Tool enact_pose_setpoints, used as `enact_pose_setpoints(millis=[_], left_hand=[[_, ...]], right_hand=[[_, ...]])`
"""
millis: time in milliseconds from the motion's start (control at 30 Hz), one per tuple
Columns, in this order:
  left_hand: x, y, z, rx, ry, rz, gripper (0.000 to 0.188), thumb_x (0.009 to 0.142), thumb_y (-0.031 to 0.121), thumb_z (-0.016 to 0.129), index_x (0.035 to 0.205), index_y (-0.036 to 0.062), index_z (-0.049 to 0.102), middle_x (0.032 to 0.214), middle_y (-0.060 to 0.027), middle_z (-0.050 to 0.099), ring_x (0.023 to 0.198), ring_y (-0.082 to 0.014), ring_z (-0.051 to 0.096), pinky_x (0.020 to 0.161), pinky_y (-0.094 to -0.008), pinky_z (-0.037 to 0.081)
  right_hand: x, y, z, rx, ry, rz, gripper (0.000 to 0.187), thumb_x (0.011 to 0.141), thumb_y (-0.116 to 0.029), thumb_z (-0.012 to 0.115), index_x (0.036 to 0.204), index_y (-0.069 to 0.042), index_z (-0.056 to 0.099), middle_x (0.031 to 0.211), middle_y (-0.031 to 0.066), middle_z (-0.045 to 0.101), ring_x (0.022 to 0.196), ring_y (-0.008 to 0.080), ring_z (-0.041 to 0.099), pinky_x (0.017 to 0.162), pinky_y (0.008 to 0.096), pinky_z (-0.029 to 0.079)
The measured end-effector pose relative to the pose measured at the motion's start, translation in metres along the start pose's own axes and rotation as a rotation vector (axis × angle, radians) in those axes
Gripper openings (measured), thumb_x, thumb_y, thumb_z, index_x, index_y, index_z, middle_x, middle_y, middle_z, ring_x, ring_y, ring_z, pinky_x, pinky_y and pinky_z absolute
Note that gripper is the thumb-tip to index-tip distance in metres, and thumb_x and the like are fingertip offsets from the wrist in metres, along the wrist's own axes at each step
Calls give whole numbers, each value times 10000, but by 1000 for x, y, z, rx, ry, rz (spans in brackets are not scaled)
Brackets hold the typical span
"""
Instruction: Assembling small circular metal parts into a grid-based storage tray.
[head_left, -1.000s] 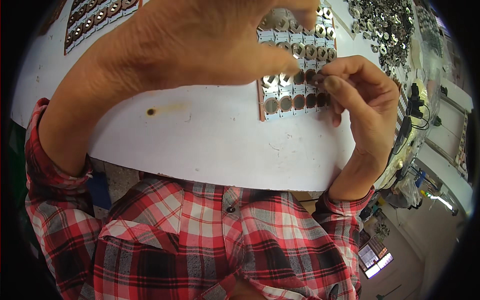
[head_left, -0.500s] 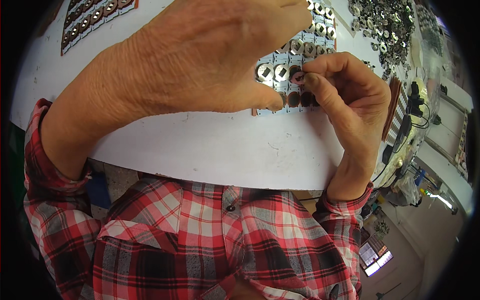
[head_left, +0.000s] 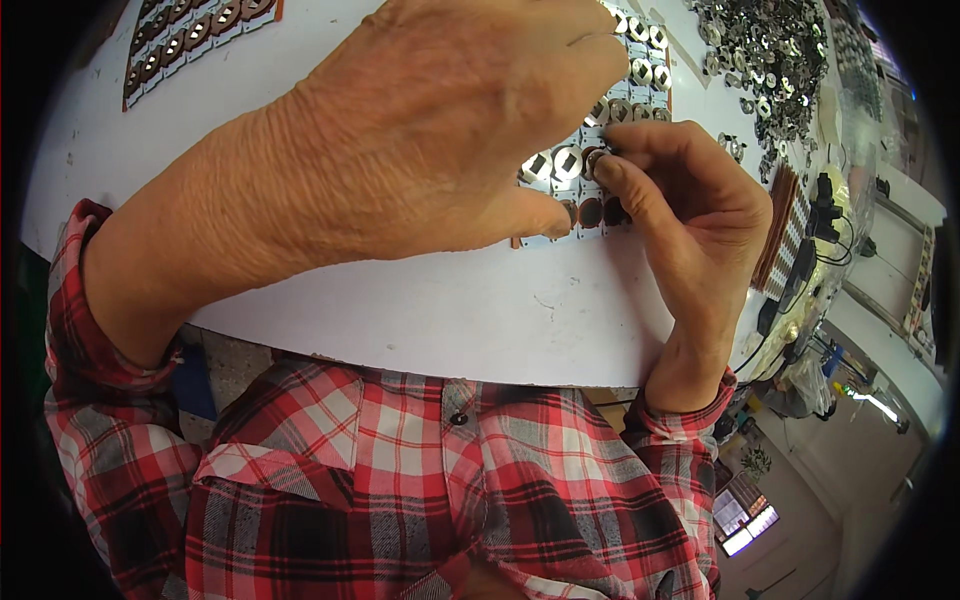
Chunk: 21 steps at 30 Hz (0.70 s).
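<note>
Here's the white tabletop [head_left: 430,310], carrying a pale-blue, brown-edged panel [head_left: 580,188] of small boards with round seats. A loose heap of silver metal bits [head_left: 785,80] lies beyond the panel, to its right. The bare left hand [head_left: 420,150] covers the panel's left part, thumb and fingers spread; whether it presses down, I can't tell. Apart from it, over the panel's right part, the bare right hand [head_left: 690,195] pinches a small, round, dark-and-silver piece [head_left: 594,163] between thumb and forefinger, tilted at the panel! Risky: a slipping pinch could drop it askew, and a bump from either hand could shove the panel or neighbouring discs [head_left: 567,163].
</note>
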<state>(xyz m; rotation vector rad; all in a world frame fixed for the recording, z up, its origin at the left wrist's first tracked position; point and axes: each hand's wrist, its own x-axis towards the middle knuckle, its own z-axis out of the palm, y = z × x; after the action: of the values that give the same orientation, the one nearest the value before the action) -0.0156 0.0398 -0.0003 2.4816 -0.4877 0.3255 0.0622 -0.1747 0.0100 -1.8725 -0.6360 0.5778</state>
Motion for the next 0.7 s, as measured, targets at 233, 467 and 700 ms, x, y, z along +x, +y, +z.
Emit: enact_pose_setpoints(millis=[233,467,700], left_hand=[[1,8,2,51,-6,-65,736,685,342,891,1219,-69,595,1327,-273,577,1265,-431,522,1034,-502,419],[0,20,2,106,-4,-113,760,642,297,904,1241,-52,593,1368,-252,570,1307,-432,500,1064,-513,407],[3,31,6,162,11,-169,793,599,252,918,1263,-35,592,1410,-230,563,1348,-432,479,1095,-523,396]], right_hand=[[3,3,-9,-150,-62,-79,78,884,63,759,956,41,741,850,35,706,751,79,659,655,197,506],[8,8,-15,-184,-185,-183,94,824,101,730,894,39,718,772,24,625,638,53,568,554,213,424],[-1,-2,-12,-373,-208,-125,85,862,112,732,925,56,720,834,26,675,734,68,637,652,199,496]])
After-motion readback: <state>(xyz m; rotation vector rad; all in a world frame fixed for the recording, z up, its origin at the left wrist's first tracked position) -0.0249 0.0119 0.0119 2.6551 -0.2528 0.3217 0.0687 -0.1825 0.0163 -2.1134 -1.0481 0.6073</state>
